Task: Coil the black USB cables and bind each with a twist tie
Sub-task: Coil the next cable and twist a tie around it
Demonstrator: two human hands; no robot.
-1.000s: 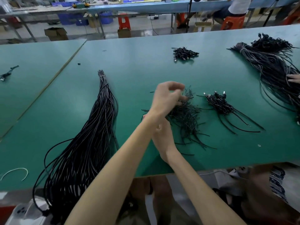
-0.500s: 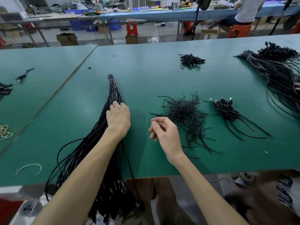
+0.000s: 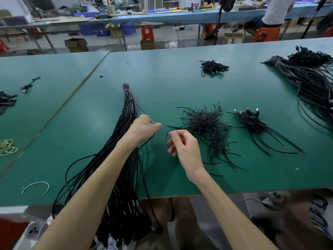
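Left hand [image 3: 144,128] leaving cable bundle [image 3: 126,112], pinching 1 cable [image 3: 140,109], drawing it clear; right hand [image 3: 185,148] pinching twist tie [image 3: 168,134]; coiling likely starting next.

A cable-assembly workshop on a factory floor; the long green bench [image 3: 180,83] carries a tied bundle of black cables [image 3: 126,123], a heap of twist ties [image 3: 203,123] and small bound coils [image 3: 250,121]; beyond the bench's far edge stand blue benches [image 3: 162,17], red stools [image 3: 147,32], cardboard boxes [image 3: 76,45] and blue bins [image 3: 128,27]; a seated worker [image 3: 275,11] sits past its far right corner.
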